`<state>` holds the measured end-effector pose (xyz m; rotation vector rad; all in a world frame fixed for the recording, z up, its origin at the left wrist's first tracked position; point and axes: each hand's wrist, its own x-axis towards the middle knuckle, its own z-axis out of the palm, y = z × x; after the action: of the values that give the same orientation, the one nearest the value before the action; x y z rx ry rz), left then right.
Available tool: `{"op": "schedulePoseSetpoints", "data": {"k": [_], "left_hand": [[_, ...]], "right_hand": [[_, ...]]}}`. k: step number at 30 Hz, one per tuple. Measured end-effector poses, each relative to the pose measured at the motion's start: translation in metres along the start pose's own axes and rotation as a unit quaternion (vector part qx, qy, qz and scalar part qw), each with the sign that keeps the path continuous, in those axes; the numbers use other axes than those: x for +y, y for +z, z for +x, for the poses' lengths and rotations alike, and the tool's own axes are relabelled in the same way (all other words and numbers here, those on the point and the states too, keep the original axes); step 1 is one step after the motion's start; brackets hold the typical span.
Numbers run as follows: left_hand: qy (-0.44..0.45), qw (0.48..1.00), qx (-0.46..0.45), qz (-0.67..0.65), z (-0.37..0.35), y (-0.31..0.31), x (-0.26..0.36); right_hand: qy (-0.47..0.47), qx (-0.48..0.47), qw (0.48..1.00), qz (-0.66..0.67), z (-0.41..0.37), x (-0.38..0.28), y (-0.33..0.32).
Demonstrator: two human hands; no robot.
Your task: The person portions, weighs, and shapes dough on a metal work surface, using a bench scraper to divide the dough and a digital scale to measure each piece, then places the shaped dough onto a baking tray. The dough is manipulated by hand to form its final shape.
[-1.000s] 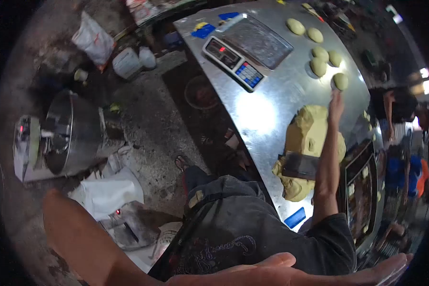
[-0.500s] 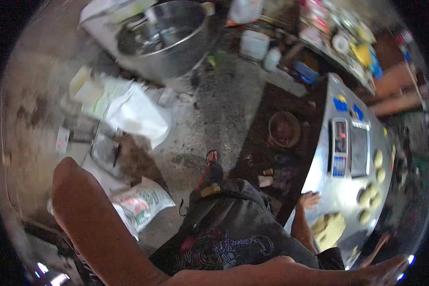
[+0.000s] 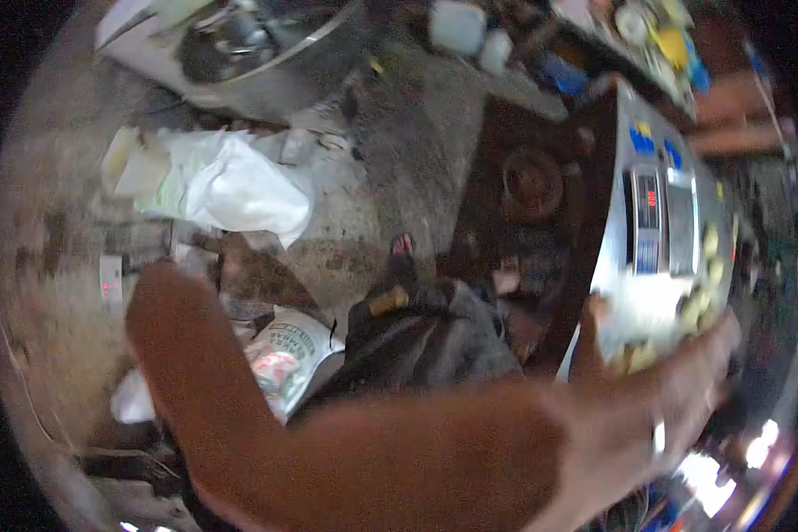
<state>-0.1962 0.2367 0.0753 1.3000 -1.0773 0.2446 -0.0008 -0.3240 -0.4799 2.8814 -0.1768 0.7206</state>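
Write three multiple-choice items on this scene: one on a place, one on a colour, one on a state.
1. Where does the scale stand?
A. on the floor
B. in a mixer bowl
C. on the metal table

2. What colour is the scale's lit display?
A. red
B. green
C. white

3. How is the hand over the metal table?
A. clenched in a fist
B. open, fingers spread
C. closed on a knife

Answers:
1 C: the scale lies on the shiny top beside the dough balls.
2 A: the digits glow red.
3 B: though blurred, the fingers reach out apart and hold nothing.
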Motion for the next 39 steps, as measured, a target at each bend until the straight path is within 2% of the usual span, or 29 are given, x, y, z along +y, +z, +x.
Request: {"op": "schedulePoseSetpoints", "data": {"k": [3, 4, 5, 6, 7, 8, 9, 10, 11, 12, 13, 14, 16, 17, 18, 19, 20, 21, 23, 24, 27, 28, 31, 32, 33, 35, 37, 38, 39], "left_hand": [[-0.041, 0.980, -0.063, -0.186, -0.017, -0.038, -0.037], [-0.077, 0.959, -0.051, -0.269, -0.029, -0.055, -0.062], [-0.130, 0.928, 0.015, -0.349, -0.044, -0.068, -0.093], [-0.189, 0.895, 0.117, -0.386, -0.060, -0.077, -0.128], [-0.291, 0.875, 0.354, -0.159, -0.095, -0.072, -0.170], [-0.433, 0.770, 0.467, -0.043, -0.135, -0.055, -0.208], [-0.547, 0.627, 0.547, 0.090, -0.188, -0.036, -0.242], [-0.579, 0.613, 0.533, -0.063, -0.274, -0.034, -0.272], [-0.603, 0.609, 0.498, -0.135, -0.304, -0.016, -0.261], [-0.618, 0.576, 0.494, -0.205, -0.312, 0.009, -0.257], [-0.671, 0.607, 0.401, -0.144, -0.300, 0.036, -0.248], [-0.711, 0.627, 0.309, -0.076, -0.288, 0.057, -0.240], [-0.715, 0.687, 0.095, 0.084, -0.285, 0.083, -0.262], [-0.699, 0.696, -0.011, 0.167, -0.280, 0.093, -0.268], [-0.642, 0.728, -0.077, 0.228, -0.269, 0.107, -0.282], [-0.589, 0.752, -0.156, 0.252, -0.238, 0.122, -0.290], [-0.529, 0.769, -0.234, 0.272, -0.198, 0.139, -0.297], [-0.533, 0.782, -0.226, 0.231, -0.166, 0.158, -0.308], [-0.518, 0.814, -0.192, 0.179, -0.112, 0.197, -0.331], [-0.499, 0.833, -0.171, 0.170, -0.088, 0.217, -0.339], [-0.465, 0.841, -0.199, 0.195, -0.021, 0.273, -0.337], [-0.461, 0.843, -0.205, 0.186, -0.014, 0.291, -0.340], [-0.436, 0.859, -0.237, 0.124, -0.001, 0.343, -0.345], [-0.438, 0.854, -0.264, 0.098, -0.001, 0.356, -0.350], [-0.440, 0.847, -0.290, 0.072, -0.001, 0.368, -0.354], [-0.427, 0.833, -0.341, 0.085, 0.018, 0.388, -0.354], [-0.382, 0.838, -0.372, 0.117, 0.029, 0.405, -0.365], [-0.383, 0.846, -0.356, 0.102, 0.031, 0.415, -0.374], [-0.346, 0.856, -0.363, 0.124, 0.034, 0.425, -0.383]], "right_hand": [[0.070, -0.170, 0.961, 0.205, -0.004, -0.006, -0.062], [0.125, -0.249, 0.910, 0.306, -0.004, -0.010, -0.094], [0.194, -0.316, 0.845, 0.386, 0.001, -0.025, -0.144], [0.210, -0.330, 0.829, 0.400, -0.005, -0.030, -0.173], [0.240, -0.264, 0.780, 0.513, -0.016, -0.038, -0.195], [0.269, -0.271, 0.743, 0.550, -0.025, -0.031, -0.213], [0.291, -0.271, 0.704, 0.588, -0.030, -0.015, -0.228], [0.324, -0.257, 0.695, 0.589, -0.044, 0.004, -0.246], [0.354, -0.241, 0.681, 0.593, -0.048, 0.022, -0.257], [0.379, -0.218, 0.716, 0.544, -0.056, 0.051, -0.270], [0.403, -0.209, 0.742, 0.494, -0.065, 0.077, -0.283], [0.452, -0.122, 0.721, 0.511, -0.068, 0.096, -0.299], [0.428, 0.033, 0.808, 0.403, -0.103, 0.169, -0.267], [0.462, 0.055, 0.821, 0.332, -0.094, 0.185, -0.281], [0.468, 0.067, 0.838, 0.274, -0.099, 0.209, -0.274], [0.540, 0.068, 0.804, 0.238, -0.096, 0.224, -0.269], [0.550, 0.077, 0.805, 0.211, -0.099, 0.237, -0.253], [0.559, 0.085, 0.805, 0.182, -0.105, 0.247, -0.241], [0.648, 0.099, 0.738, 0.161, -0.088, 0.237, -0.250], [0.689, 0.104, 0.702, 0.150, -0.080, 0.229, -0.252], [0.798, 0.098, 0.567, 0.179, -0.094, 0.222, -0.231], [0.797, 0.163, 0.526, 0.247, -0.094, 0.215, -0.235], [0.710, 0.116, 0.530, 0.449, -0.111, 0.241, -0.230], [0.675, 0.133, 0.544, 0.480, -0.116, 0.243, -0.225], [0.704, 0.031, 0.672, 0.227, -0.108, 0.232, -0.232], [0.575, 0.076, 0.803, 0.137, -0.106, 0.203, -0.265], [0.567, 0.113, 0.727, 0.370, -0.098, 0.181, -0.308], [0.528, 0.142, 0.712, 0.441, -0.106, 0.176, -0.310], [0.541, 0.149, 0.696, 0.448, -0.109, 0.179, -0.317]]}}
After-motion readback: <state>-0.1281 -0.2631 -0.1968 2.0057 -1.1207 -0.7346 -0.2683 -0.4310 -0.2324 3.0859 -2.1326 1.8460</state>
